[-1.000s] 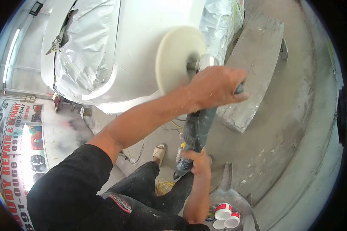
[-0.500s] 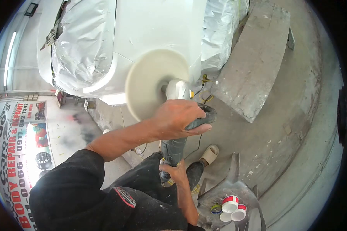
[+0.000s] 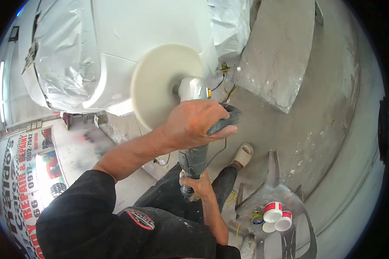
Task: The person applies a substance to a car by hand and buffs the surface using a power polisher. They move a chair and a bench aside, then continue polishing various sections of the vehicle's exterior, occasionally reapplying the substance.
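Observation:
A corded polisher [image 3: 192,157] with a round cream pad [image 3: 160,82] spans the middle of the head view. The pad is blurred and overlaps the lower edge of a white car panel [image 3: 151,26]. My left hand [image 3: 199,123] is closed round the black loop handle [image 3: 225,118] behind the polisher's grey head [image 3: 193,88]. Lower down, my right hand [image 3: 199,185] wraps the rear body of the tool, thumb across it. Crinkled plastic sheeting [image 3: 67,56] covers part of the car at left, with more silvery sheeting [image 3: 231,28] at right.
A worn grey board [image 3: 274,56] lies right of the car. A dusty chair [image 3: 268,194] at lower right bears white-and-red tubs [image 3: 273,212] and a tape roll [image 3: 257,219]. A yellow-and-black cord [image 3: 229,88] lies on the floor. A printed banner [image 3: 28,185] hangs at left.
The car and board have shifted up and left in view, while the chair shows further right. The polisher has moved slightly up and left, both hands still on it.

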